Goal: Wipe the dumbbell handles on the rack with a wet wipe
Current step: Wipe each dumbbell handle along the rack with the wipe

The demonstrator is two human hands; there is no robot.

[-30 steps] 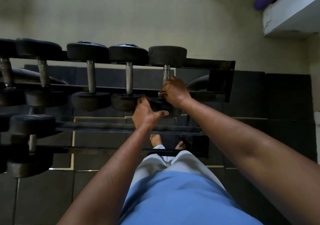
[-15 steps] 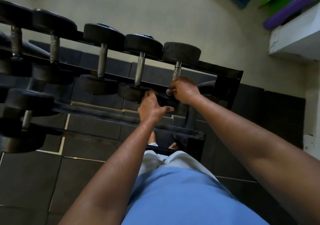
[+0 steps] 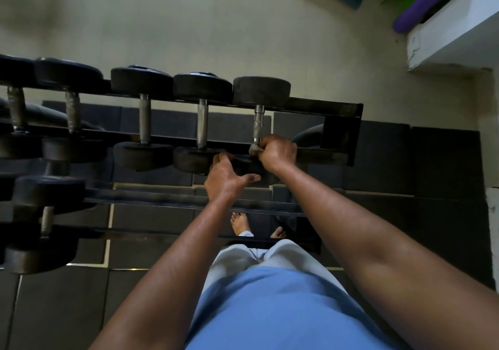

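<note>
Here, I am logging the right hand (image 3: 276, 153) as clenching a grey wet wipe (image 3: 254, 148) around the near end of the rightmost dumbbell handle (image 3: 258, 121) on the top tier of the rack (image 3: 340, 123). The left hand (image 3: 225, 177) is gripping that dumbbell's near weight head (image 3: 244, 166), thumb pointing right. Four more dumbbells are lying in a row to the left on the same tier; another dumbbell (image 3: 46, 224) is sitting on the lower tier, far left. Bare feet (image 3: 240, 224) are showing below the rack on dark floor mats (image 3: 421, 160).
</note>
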